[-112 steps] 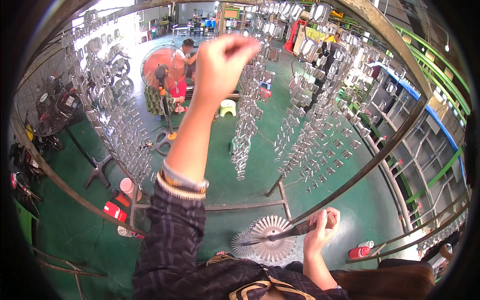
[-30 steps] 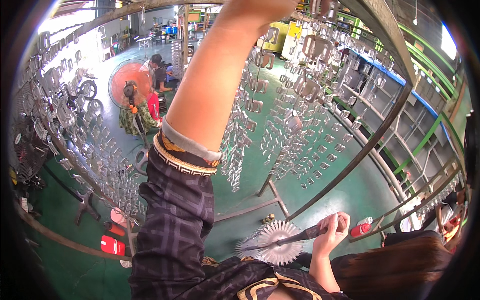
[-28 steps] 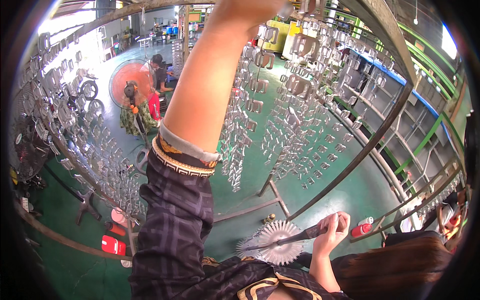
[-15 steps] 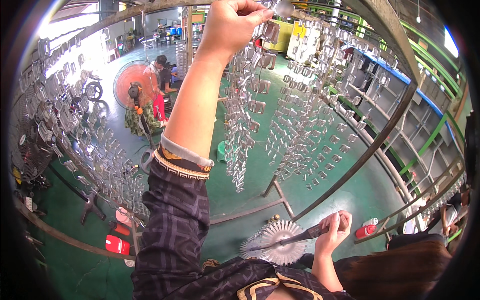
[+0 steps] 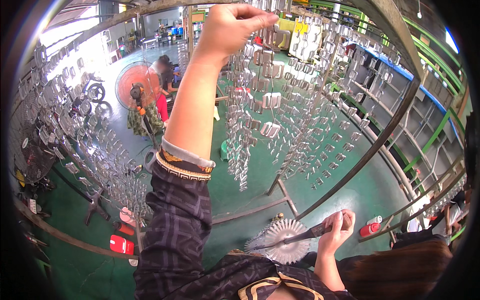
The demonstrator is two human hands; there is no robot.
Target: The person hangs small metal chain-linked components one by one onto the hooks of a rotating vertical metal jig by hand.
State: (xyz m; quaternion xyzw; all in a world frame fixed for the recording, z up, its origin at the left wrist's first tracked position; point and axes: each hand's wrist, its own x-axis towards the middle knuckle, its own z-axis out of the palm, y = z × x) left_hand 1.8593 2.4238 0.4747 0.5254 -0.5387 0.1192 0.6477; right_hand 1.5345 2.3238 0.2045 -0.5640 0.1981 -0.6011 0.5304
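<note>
My left hand (image 5: 227, 32) is raised to the top of the view, thumb and fingertips pinched together. It is beside the upper end of a hanging strand of bent silvery metal pieces (image 5: 271, 100); what the fingertips hold, if anything, is hidden. Low in front of my body, my right hand (image 5: 337, 232) is closed round the dark handle of a rod (image 5: 316, 232). The rod passes across a round fan of thin pale metal strips (image 5: 287, 248). More rows of metal pieces (image 5: 240, 135) hang just behind the strand.
A metal frame bar (image 5: 360, 162) curves down on my right. More hanging pieces (image 5: 95, 145) fill the left side. A red standing fan (image 5: 136, 86) and a seated person (image 5: 162, 75) are beyond. A red container (image 5: 121, 244) stands lower left; a red bottle (image 5: 370, 229) stands right.
The nearest strand has swung toward me and spread, and its pieces show larger. A shiny piece at my left fingertips no longer shows there. My right hand has barely shifted.
</note>
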